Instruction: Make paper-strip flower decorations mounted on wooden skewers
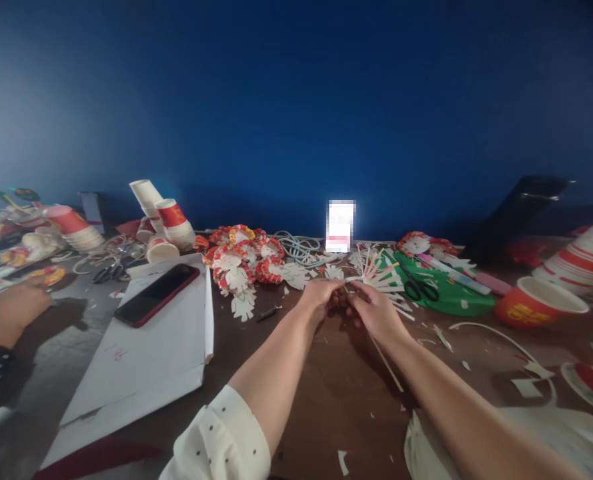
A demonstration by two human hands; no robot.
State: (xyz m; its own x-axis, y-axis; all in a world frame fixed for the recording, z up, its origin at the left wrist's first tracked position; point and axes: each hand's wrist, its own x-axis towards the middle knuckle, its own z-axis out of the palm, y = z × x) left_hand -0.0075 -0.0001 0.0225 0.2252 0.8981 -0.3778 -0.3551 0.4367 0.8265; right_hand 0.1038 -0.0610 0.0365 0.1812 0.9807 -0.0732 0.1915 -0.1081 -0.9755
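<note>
Scraps [343, 462] litter the table [336, 387] before a blue wall [296, 120], both hands' fingers [360, 303] pinching a stick [387, 364].

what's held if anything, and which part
Left hand and right hand seem to pinch a stick near its far end; whether the strips are held is unclear.

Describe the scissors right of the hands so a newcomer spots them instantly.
On the brown table, find the green sheet beyond the right hand. The scissors lie at its left edge, next to pale strips; unlike these, they are black, with two looped handles.
</note>
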